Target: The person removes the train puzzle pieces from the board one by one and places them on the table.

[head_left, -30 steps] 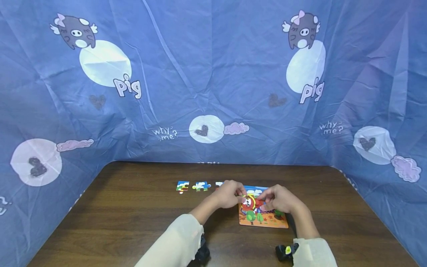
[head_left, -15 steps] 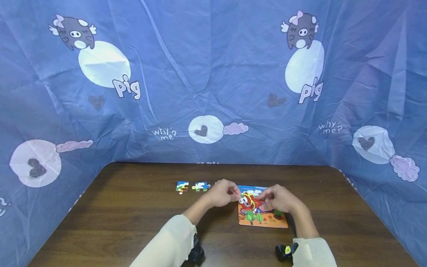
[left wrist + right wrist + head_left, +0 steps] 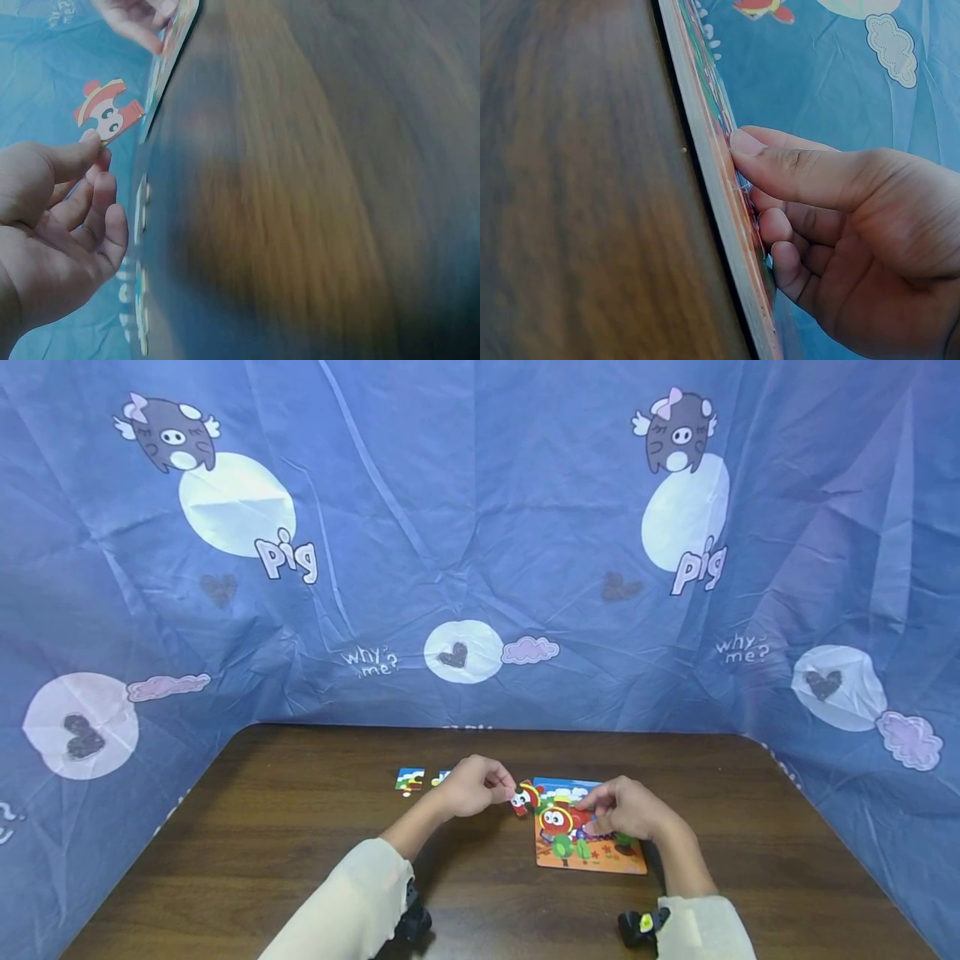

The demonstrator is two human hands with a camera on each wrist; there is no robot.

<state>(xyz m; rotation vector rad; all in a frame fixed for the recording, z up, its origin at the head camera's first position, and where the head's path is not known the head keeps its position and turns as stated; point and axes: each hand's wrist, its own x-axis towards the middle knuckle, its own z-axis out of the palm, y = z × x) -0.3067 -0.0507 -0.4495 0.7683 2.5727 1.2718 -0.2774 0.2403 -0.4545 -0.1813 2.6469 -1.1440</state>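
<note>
My left hand [image 3: 474, 787] pinches a jigsaw puzzle piece [image 3: 109, 114] between thumb and fingertips. Red and white with two cartoon eyes, the piece is raised and tilted off the left edge of the puzzle board [image 3: 611, 860]. The board lies flat on the table and carries a colourful picture: blue sky, white clouds, orange ground, green trees and a big-eyed red figure. On the picture's right part rests my right hand [image 3: 636, 810], thumb and fingertips touching its surface. Its palm stays off the board in the right wrist view.
Left of my hands, loose puzzle pieces lie on the brown wooden table [image 3: 247, 843]: a corner-like piece [image 3: 410, 778] and another piece [image 3: 439, 778] partly covered by my left hand. A blue printed cloth [image 3: 480, 552] hangs behind and at both sides of the table.
My left hand has moved left off the board with the eyed puzzle piece, uncovering a similar face printed beneath. The right hand stays in place on the board.
</note>
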